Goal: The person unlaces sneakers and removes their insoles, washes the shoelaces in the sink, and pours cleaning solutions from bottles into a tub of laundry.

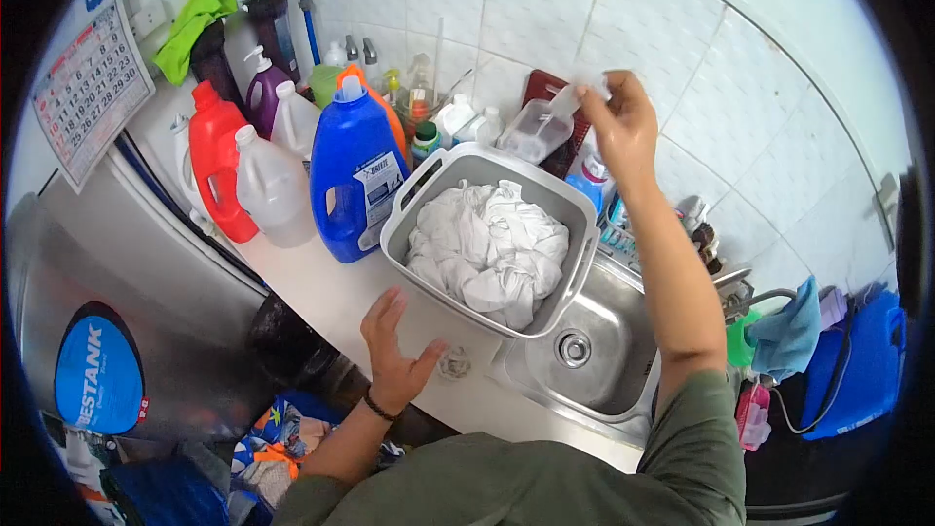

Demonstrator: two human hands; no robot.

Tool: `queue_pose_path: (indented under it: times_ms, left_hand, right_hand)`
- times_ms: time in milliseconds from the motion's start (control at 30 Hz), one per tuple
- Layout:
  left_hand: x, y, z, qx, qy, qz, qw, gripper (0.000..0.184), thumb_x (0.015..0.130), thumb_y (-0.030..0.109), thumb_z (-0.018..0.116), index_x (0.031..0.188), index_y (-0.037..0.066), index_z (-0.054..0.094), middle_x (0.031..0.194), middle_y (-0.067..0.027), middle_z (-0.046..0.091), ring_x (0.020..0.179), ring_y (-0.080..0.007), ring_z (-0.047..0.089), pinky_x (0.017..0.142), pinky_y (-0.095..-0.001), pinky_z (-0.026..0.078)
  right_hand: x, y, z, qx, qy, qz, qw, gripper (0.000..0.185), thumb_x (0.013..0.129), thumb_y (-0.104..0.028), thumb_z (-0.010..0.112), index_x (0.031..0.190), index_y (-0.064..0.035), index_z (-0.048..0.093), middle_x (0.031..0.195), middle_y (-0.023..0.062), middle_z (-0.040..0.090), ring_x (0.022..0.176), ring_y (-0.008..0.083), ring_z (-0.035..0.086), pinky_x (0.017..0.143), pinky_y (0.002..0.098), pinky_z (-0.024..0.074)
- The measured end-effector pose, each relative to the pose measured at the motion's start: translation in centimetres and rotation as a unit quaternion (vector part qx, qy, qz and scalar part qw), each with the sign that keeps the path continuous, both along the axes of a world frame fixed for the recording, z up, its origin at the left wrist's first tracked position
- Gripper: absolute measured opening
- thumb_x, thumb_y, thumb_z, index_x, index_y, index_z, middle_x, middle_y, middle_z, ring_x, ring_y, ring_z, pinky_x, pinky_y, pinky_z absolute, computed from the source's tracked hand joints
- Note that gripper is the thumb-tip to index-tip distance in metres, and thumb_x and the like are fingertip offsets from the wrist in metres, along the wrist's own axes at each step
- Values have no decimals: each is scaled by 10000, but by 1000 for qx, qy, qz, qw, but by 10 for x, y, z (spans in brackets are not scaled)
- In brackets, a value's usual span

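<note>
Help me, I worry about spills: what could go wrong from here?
The right hand might drop the pale translucent piece it holds near the clear container. The left hand could knock the small clear object beside it. The blue jug, standing close to the grey basin, might tip if bumped.

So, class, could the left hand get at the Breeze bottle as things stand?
Probably yes: the left hand looks open and empty, only bare counter seems to lie between it and the Breeze bottle, and the basin stands to one side.
</note>
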State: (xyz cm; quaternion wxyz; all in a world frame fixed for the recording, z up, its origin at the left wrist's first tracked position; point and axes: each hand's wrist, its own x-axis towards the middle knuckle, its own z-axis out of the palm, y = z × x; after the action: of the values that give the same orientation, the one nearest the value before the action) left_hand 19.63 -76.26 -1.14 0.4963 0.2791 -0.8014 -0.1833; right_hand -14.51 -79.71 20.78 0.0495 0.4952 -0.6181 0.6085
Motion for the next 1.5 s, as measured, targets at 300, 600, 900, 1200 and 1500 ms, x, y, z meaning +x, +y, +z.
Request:
queue_pose_path:
  times_ms: [300, 600, 900, 1200, 1500]
  left_hand:
    - [-69, 71, 64, 181, 40, -132, 974, 928, 688, 243, 934, 1434, 19, 430, 1168, -133, 624, 1037, -255, 632, 866, -351, 526]
    - [-113, 119, 36, 465, 135, -479, 732, 685, 716, 180, 892, 1269, 47, 510, 1052, -65, 664, 870, -146, 644, 740, -314, 549]
    - [-105, 144, 53, 246, -3, -418, 875, 755, 692, 250, 902, 1295, 44, 498, 1077, -98, 635, 953, -148, 620, 812, -334, 515]
    - [-64, 103, 33, 347, -6, -423, 837, 734, 693, 213, 902, 1298, 66, 513, 992, -46, 610, 877, -160, 597, 779, -330, 503]
    - [-38, 114, 48, 209, -176, -173, 946, 741, 646, 252, 877, 1277, 71, 533, 936, -106, 658, 781, -261, 641, 724, -379, 521]
  right_hand:
    - [117, 173, -72, -26, 22, 153, 988, 367, 801, -136, 820, 1074, -44, 593, 980, 52, 646, 847, 162, 605, 761, 289, 483]
    - [92, 273, -133, 94, -288, 204, 931, 662, 841, -168, 797, 1402, -77, 457, 1361, 89, 549, 1063, 164, 594, 914, 339, 453]
    - [100, 272, -124, 63, -386, 224, 892, 344, 806, -166, 842, 1019, -33, 607, 952, 173, 718, 1028, 292, 694, 914, 430, 539]
    - [59, 241, -150, 89, -378, 213, 897, 610, 840, -54, 738, 1403, -72, 503, 1346, 84, 599, 1165, 189, 602, 890, 305, 493]
    - [116, 241, -160, 121, -256, 205, 937, 323, 864, -84, 761, 1161, -34, 643, 945, 74, 693, 870, 165, 660, 812, 318, 520]
